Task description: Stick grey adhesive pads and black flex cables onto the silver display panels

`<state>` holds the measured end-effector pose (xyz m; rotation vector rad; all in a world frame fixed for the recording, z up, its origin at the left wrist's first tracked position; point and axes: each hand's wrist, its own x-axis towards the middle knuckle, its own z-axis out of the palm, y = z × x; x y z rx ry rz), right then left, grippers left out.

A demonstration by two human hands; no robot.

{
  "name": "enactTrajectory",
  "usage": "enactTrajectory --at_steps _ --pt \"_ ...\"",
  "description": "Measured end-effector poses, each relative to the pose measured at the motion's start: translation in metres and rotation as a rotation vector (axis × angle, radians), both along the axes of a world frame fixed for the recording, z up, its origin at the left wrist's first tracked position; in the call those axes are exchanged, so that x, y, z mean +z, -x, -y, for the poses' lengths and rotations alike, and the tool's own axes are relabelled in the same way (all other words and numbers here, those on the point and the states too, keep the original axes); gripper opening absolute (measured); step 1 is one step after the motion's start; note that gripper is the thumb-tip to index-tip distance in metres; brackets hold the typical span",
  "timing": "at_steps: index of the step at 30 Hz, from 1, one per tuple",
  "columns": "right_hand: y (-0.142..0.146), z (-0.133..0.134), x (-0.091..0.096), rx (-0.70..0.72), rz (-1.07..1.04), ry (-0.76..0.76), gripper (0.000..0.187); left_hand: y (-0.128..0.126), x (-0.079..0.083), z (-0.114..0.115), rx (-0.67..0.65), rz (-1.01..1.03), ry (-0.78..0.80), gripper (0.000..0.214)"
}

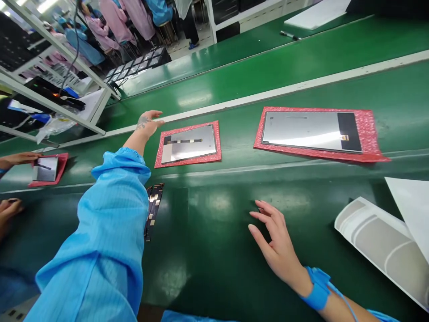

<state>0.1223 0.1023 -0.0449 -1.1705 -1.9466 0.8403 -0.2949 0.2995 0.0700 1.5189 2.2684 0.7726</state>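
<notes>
My left hand (147, 124) lies open on the green conveyor mat (234, 96), its fingertips just beyond the top-left corner of a red foam pad (217, 143). That pad carries a silver-backed display panel (189, 144) with a dark strip across it. A larger display panel (311, 132) rests on a wider red foam pad (367, 134) to the right. My right hand (275, 237) hovers open over the mat, holding nothing, with a blue wrist strap (317, 288) on its wrist. Dark strips with gold patches (154, 210) lie beside my left sleeve.
At far left, a co-worker's hand (20, 158) rests beside a small panel on a red pad (45, 169), and another hand (8, 213) lies below. A rolled grey-and-white sheet (378, 250) sits at right. A marker (290, 35) and a tray of panels (134, 65) lie beyond.
</notes>
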Motion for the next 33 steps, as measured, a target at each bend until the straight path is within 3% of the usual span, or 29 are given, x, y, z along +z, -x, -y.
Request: enactTrajectory --at_steps 2,4,8,12,15,17,20,23,25,27,29,33 --pt "0.000 0.000 0.000 0.003 0.007 -0.002 0.022 0.005 0.003 0.014 0.044 -0.027 -0.049 0.041" --pt "0.000 0.000 -0.001 0.008 0.007 0.001 0.022 0.006 0.008 0.042 0.038 -0.024 -0.046 0.040" --pt "0.000 -0.002 -0.005 0.012 -0.006 0.008 0.023 -0.014 0.008 0.136 -0.041 0.042 0.042 0.033" --pt "0.001 -0.005 -0.005 0.012 -0.020 0.028 0.021 -0.070 -0.023 0.235 -0.085 0.157 0.084 0.026" --pt "0.000 -0.005 0.005 0.103 -0.040 0.169 0.025 -0.128 -0.058 0.282 -0.222 0.196 0.005 0.023" --pt "-0.005 -0.003 0.022 0.204 -0.055 0.352 0.031 -0.163 -0.076 0.295 -0.407 0.260 -0.030 0.022" --pt "-0.019 -0.003 0.058 0.257 -0.040 0.533 0.039 -0.197 -0.091 0.294 -0.605 0.296 -0.116 0.021" --pt "-0.040 -0.018 0.093 0.159 0.063 0.510 0.043 -0.206 -0.096 0.285 -0.626 0.324 -0.149 0.020" --pt "-0.055 -0.042 0.108 0.050 0.117 0.448 0.041 -0.205 -0.099 0.282 -0.609 0.346 -0.155 0.021" --pt "-0.068 -0.077 0.112 -0.134 0.171 0.366 0.036 -0.202 -0.101 0.282 -0.609 0.361 -0.167 0.021" --pt "-0.077 -0.118 0.108 -0.366 0.344 0.383 0.029 -0.201 -0.103 0.283 -0.612 0.376 -0.177 0.021" --pt "-0.079 -0.188 0.085 -0.531 0.509 0.391 0.028 -0.201 -0.104 0.284 -0.592 0.397 -0.175 0.021"
